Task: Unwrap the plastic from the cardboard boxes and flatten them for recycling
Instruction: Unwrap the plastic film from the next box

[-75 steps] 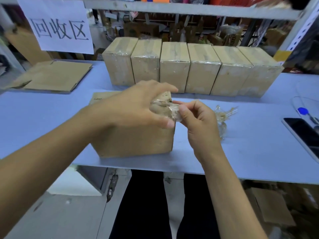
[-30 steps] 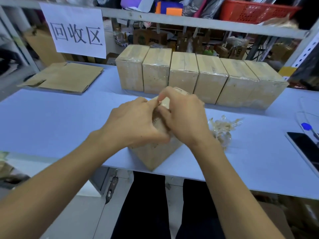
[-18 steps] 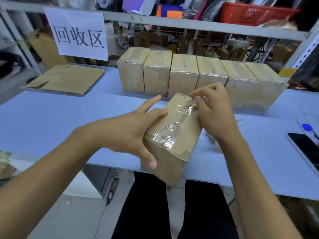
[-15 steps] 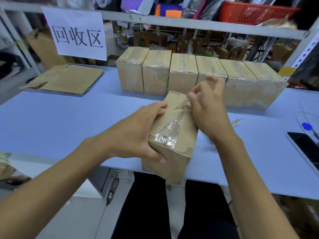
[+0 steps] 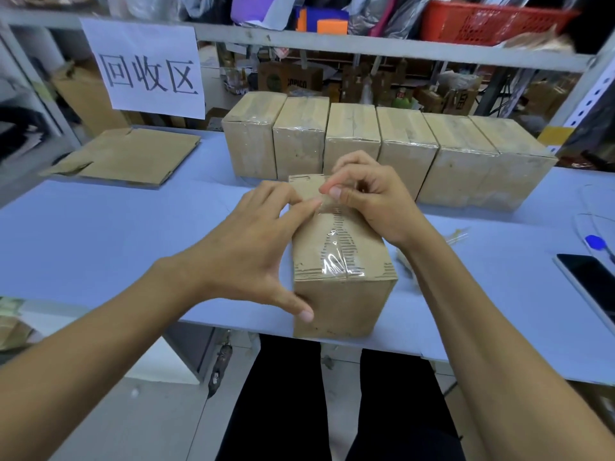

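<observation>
A brown box (image 5: 342,261) stands in the middle of the frame, at the near edge of the blue tabletop (image 5: 100,244). A strip of clear shiny tape (image 5: 336,257) runs along its top, crinkled near the front. The left hand (image 5: 253,257) is spread against the left side of the box, with its thumb on the front face and its fingertips on the top edge; its grip is loose, with the fingers mostly straight, just steadying the box. The right hand (image 5: 369,194) sits at the far end of the box top, its fingers curled and its thumb and first finger pinching the end of the tape. Behind the box, a row of six more boxes (image 5: 382,151) wrapped in clear plastic stands side by side across the middle of the frame. A flat piece of cardboard (image 5: 129,156) lies on the tabletop at the left. Above it hangs a white paper sign (image 5: 146,68) with three black characters. A dark phone (image 5: 592,284) lies at the right edge of the frame, and some crumpled clear plastic (image 5: 457,234) lies just right of the right wrist.
</observation>
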